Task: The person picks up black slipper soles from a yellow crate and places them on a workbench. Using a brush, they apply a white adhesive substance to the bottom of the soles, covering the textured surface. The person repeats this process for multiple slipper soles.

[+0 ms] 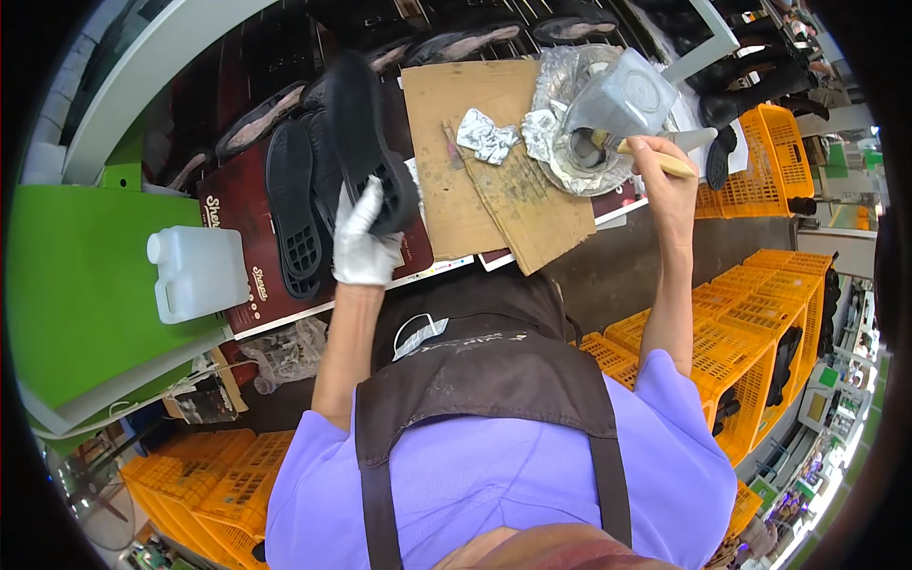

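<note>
Hands apart. Left hand, in a white glove, clamped on a black rubber shoe sole, held up tread side out over the desk. Right hand, bare, closed around a pale wooden brush handle, its tip in a foil-lined bowl. Brown cardboard sheet lies between them. White plastic jug stands well left on a green surface.

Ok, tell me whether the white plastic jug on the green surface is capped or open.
Capped. The white jug lies on its side on the green surface, with a white cap closing its neck at the upper left end.
</note>
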Tool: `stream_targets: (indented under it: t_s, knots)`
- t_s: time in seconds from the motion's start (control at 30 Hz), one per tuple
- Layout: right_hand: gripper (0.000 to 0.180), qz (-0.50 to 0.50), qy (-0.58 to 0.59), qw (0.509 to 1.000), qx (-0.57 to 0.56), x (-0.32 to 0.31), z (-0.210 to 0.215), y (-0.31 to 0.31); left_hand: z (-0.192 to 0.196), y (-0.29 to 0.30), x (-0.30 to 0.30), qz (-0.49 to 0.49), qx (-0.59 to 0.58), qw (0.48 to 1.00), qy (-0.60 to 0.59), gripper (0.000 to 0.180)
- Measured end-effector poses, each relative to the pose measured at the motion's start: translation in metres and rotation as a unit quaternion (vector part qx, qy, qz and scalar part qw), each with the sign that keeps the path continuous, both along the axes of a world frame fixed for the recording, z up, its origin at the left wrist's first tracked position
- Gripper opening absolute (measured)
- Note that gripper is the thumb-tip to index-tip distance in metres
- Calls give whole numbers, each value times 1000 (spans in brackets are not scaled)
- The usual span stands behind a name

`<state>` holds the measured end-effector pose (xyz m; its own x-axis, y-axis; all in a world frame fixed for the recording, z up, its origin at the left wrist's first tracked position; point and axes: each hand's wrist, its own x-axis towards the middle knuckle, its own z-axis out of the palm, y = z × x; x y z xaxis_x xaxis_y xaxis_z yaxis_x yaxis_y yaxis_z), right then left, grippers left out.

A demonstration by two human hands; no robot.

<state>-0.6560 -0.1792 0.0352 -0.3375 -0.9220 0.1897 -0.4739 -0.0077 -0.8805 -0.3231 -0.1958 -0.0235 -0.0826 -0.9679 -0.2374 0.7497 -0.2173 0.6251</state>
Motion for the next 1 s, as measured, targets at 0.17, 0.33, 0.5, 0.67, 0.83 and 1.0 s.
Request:
stream_targets:
  t_s: [0.17,0.33,0.5,0.67,0.83,1.0]
  knots:
    - [20,-6,118,992,51,9,-15,-8,5,16,-2,-96,-41,993,48,42]
    - [21,-8,227,972,59,15,-38,-20,12,8,-3,-172,-102,953,-225,44]
    - [21,-12,129,990,55,6,-53,-17,24,7,-9,-248,-60,958,-131,36]
    - [23,-47,-67,991,103,-5,-54,-12,28,9,-14,-268,-44,959,-84,36]
    - [24,-87,-83,992,45,-3,-51,2,38,11,-19,-277,-50,958,-61,40]
    - [24,-93,-108,990,10,-2,-55,12,37,10,-20,-291,-18,956,-16,41]
